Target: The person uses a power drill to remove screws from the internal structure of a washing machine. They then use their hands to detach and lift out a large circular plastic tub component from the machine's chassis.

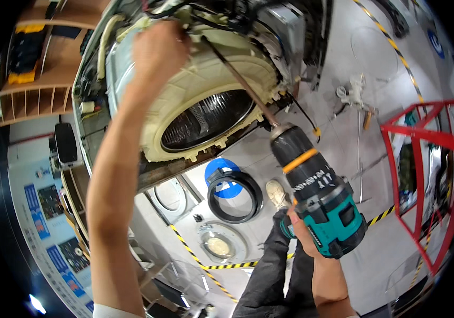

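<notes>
Our R hand [302, 229] holds teal-and-black cordless drill [335, 225] w/ long metal bit [245, 88], lower R of frame. Our L hand [160, 46] is at round cream plastic tub [195, 85], upper ctr; its grip blurred, can't tell.

Your teal-and-black cordless drill [320, 199] slanted at near right, its long, brownish bit [240, 79] pointing far and left across the cream, ribbed tub [198, 78] that gaped toward you.
</notes>
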A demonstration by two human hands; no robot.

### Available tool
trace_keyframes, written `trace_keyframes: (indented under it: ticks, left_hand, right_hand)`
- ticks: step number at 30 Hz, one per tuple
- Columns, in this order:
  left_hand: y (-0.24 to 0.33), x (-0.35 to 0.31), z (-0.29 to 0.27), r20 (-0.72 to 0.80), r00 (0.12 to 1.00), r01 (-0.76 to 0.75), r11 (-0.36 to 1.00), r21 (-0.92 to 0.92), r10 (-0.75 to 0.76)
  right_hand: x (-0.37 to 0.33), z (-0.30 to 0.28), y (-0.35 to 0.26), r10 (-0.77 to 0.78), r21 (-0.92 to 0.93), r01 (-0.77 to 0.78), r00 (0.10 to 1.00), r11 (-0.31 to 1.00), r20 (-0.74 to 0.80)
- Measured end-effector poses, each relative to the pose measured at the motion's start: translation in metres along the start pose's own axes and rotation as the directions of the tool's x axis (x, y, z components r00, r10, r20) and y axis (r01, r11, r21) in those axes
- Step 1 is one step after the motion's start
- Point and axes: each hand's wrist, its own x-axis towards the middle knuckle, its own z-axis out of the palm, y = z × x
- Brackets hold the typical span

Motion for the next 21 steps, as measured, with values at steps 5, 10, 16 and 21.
trace_keyframes:
  ticks: [5, 10, 16, 21]
  left_hand:
    - [-0.026, 0.014, -0.023, 0.069, 0.978, -0.185, 0.973, -0.141, 0.196]
    - [-0.033, 0.015, -0.011, 0.0, 0.979, -0.204, 0.978, -0.039, 0.204]
    - [-0.035, 0.016, -0.014, -0.008, 0.969, -0.246, 0.968, -0.052, 0.246]
    - [-0.031, 0.012, -0.017, 0.031, 0.974, -0.222, 0.975, -0.027, 0.222]
  right_hand:
    - [0.014, 0.04, 0.0, -0.083, 0.055, 0.089, 0.991, 0.995, -0.102]
    - [0.027, 0.066, -0.002, 0.064, 0.347, -0.019, 0.991, 0.938, -0.121]
    - [0.031, 0.079, -0.01, 0.2, 0.55, -0.078, 0.966, 0.831, -0.166]
    - [0.031, 0.08, -0.017, 0.353, 0.749, -0.161, 0.93, 0.642, -0.102]
